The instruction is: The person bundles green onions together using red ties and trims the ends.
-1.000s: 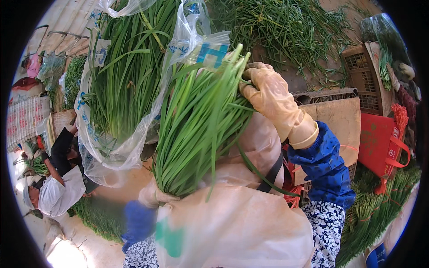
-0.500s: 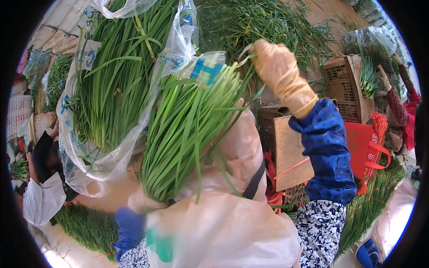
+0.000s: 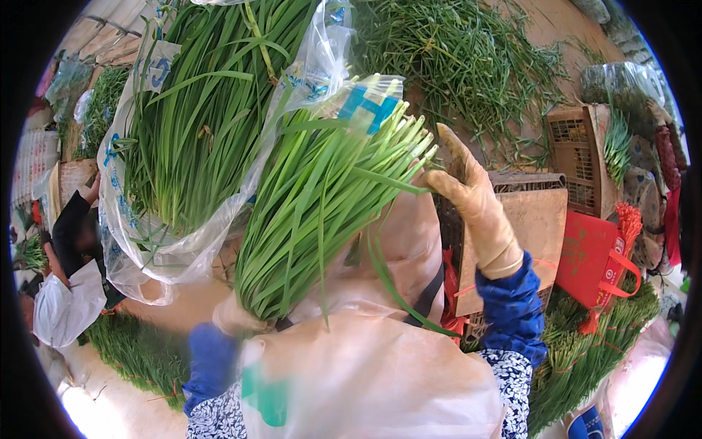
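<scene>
A bunch of garlic chives (image 3: 314,205) lies slantwise in front of me, pale cut ends at upper right and leaf tips at lower left. My left hand (image 3: 238,320), in a pale glove and blurred, goes under the leafy end and holds the bunch from below; its fingers are hidden. Beside the cut ends, my right hand (image 3: 468,194) in a tan rubber glove has thumb and fingers spread apart. One flat leaf reaches the thumb; I cannot tell whether they touch. Left of the bunch, a clear plastic bag (image 3: 186,263) stands spread around more garlic chives (image 3: 197,146).
Loose green leaves (image 3: 453,66) are heaped at the far side. To the right are plastic crates (image 3: 574,154), a cardboard sheet (image 3: 512,227) and a red bag (image 3: 589,252). Green bundles (image 3: 139,366) line the floor on both sides. Another person's arm (image 3: 69,234) shows at left.
My right hand has come down and nearer from above the cut ends, its closed fingers now spread. The bunch shows its cut ends more fully. The whole view has shifted slightly.
</scene>
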